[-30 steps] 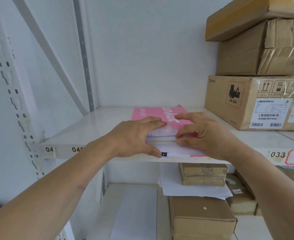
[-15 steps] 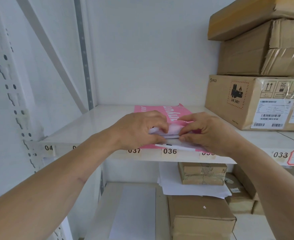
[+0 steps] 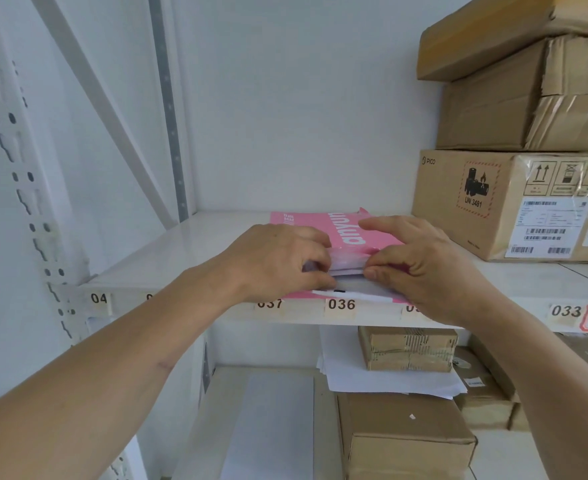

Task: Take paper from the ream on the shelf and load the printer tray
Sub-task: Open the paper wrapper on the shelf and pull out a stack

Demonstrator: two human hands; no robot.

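Pink-wrapped ream (image 3: 323,230) lies flat on shelf (image 3: 188,251), near end open

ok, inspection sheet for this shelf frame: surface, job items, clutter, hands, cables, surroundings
Surface: white shelf with number labels on its front edge, 036 and 033 readable.
Job's things: pink paper ream lies flat near the front edge, its near end open with white sheets showing. Printer tray: nothing seen.
Clutter: labelled cardboard box to the right of the ream, two more boxes stacked on it.
Grippers: left hand and right hand both pinch at the ream's open end.
Cables: nothing seen.
Surroundings: white wall, perforated upright at left; lower shelf holds loose paper and more cartons.
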